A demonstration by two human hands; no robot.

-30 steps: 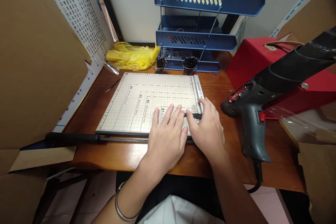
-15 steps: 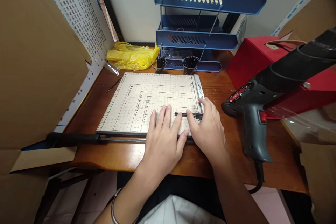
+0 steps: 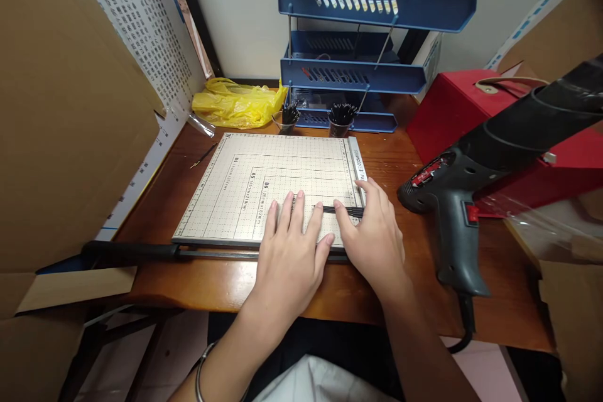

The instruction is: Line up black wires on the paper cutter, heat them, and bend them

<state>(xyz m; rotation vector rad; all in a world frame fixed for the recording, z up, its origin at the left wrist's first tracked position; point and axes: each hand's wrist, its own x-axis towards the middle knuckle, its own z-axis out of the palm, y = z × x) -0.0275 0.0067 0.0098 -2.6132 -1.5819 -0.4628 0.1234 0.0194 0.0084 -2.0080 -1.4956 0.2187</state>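
Observation:
A cream gridded paper trimmer board (image 3: 226, 188) lies on the wooden table. Several thin black sticks (image 3: 346, 210) rest in a small bundle near its right edge. My left hand (image 3: 289, 251) lies on the board with fingers spread, its index fingertip touching the bundle's left end. My right hand (image 3: 372, 226) is bent around the right end of the bundle, thumb on the near side and fingers beyond the board's edge strip. The trimmer's black handle (image 3: 132, 250) points left along the front edge.
Behind the board stand two cups of black sticks (image 3: 289, 118) (image 3: 342, 119), a yellow bag (image 3: 240, 103) and blue trays (image 3: 353, 75). A heat gun (image 3: 459, 213) and red box (image 3: 494, 100) are right; cardboard (image 3: 70, 107) is left.
My left hand has shifted slightly left, uncovering a little more of the bundle. My right hand stays at the bundle's right end. The camera view has tilted slightly.

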